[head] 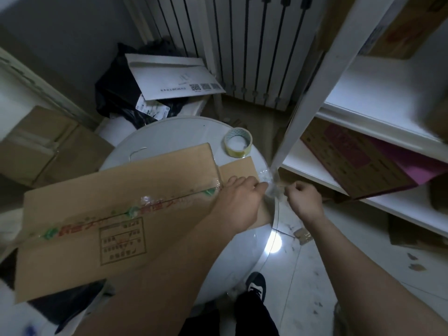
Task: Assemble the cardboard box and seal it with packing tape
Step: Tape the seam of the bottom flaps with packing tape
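Note:
A brown cardboard box [116, 214] lies on a round white table [174, 132], with clear printed tape along its centre seam. My left hand [236, 202] rests on the box's right end and pinches a crumpled strip of clear tape [272, 187]. My right hand [303, 200] pinches the same strip from the right, just past the table's edge. A roll of packing tape [238, 142] stands on the table beyond the box. A small flap [240, 169] sticks out at the box's right end.
White shelves [378, 105] with cardboard boxes stand close on the right, their post [315, 78] right above my hands. A radiator [252, 44] is behind. Black bags and a white envelope [169, 76] lie beyond the table. More cardboard [46, 146] sits at left.

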`<state>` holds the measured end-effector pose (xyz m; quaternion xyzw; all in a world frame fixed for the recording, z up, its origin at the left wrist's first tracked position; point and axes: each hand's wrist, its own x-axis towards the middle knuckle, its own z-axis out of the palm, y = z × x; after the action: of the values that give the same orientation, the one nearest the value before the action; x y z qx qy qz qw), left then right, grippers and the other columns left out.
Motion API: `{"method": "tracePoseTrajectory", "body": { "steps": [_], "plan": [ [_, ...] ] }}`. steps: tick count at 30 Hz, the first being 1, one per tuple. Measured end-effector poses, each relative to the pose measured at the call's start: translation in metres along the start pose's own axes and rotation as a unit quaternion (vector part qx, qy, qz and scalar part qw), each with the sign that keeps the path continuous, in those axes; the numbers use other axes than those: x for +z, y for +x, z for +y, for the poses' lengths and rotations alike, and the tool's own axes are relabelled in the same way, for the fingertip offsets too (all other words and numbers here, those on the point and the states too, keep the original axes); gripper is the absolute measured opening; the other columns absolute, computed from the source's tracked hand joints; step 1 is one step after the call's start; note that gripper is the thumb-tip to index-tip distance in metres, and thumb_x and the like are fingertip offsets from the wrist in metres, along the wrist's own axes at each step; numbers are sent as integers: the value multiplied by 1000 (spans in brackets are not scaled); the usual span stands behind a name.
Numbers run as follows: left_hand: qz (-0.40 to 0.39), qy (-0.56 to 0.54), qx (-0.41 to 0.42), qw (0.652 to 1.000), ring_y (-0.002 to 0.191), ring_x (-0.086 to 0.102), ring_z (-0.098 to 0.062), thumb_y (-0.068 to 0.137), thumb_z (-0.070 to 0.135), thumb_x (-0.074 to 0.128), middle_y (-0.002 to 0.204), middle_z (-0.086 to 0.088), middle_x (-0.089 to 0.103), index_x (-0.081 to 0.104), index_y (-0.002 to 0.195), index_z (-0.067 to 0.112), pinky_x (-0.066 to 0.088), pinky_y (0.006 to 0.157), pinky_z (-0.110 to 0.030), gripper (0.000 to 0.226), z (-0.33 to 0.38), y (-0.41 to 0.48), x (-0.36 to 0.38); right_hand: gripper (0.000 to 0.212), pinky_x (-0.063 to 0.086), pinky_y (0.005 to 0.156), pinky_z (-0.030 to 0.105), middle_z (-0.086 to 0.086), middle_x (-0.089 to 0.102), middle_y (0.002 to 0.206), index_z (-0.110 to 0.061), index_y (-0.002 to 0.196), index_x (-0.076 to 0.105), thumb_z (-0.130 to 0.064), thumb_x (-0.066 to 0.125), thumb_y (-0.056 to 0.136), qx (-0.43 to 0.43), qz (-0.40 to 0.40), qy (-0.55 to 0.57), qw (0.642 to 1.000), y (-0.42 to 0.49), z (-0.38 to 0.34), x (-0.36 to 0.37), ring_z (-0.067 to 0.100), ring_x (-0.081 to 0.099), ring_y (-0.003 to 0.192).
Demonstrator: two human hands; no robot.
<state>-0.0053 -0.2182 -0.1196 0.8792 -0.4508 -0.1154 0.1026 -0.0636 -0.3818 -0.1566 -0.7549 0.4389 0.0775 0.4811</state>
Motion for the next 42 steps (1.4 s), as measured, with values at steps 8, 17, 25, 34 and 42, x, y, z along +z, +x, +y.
{"method": "tracePoseTrajectory", "body": {
  "steps": [8,17,25,34,42],
  "plan": [
    [88,-377,-340,857,132,40,-22,103,38,34,143,-7,43,34,148,17,29,108,-32,50,2,-23,-73,25,51,69,31,3,50,61,-14,74,63,-2,45,88,-32,-127,293,947,-65,-87,-16,16,50,59],
    [117,-659,-348,656,93,68,-15,82,42,72,91,-2,73,70,94,23,51,98,-43,23,-33,-55,-149,17,51,67,26,-3,64,80,-19,95,70,-7,59,91,-136,-192,206,950,-131,-163,2,11,59,72],
    [247,-615,-314,680,65,60,-13,92,12,63,73,-2,65,64,87,18,55,76,-35,8,-65,-71,-179,48,50,64,20,-2,59,123,-38,121,64,-3,62,88,-146,-251,202,935,-156,-193,30,13,61,102],
    [343,-626,-336,615,63,56,-7,95,15,58,72,6,62,62,88,24,48,66,-33,12,-97,-77,-178,44,49,69,30,0,73,101,-27,122,63,-21,76,80,-67,-346,80,932,-158,-174,40,15,67,88],
    [308,-603,-349,648,89,63,-15,89,6,63,103,-3,67,61,102,30,53,71,-31,28,-116,-75,-163,6,53,58,27,15,67,82,-3,93,67,-4,66,87,4,-273,170,947,-157,-121,34,16,61,63]
  ]
}}
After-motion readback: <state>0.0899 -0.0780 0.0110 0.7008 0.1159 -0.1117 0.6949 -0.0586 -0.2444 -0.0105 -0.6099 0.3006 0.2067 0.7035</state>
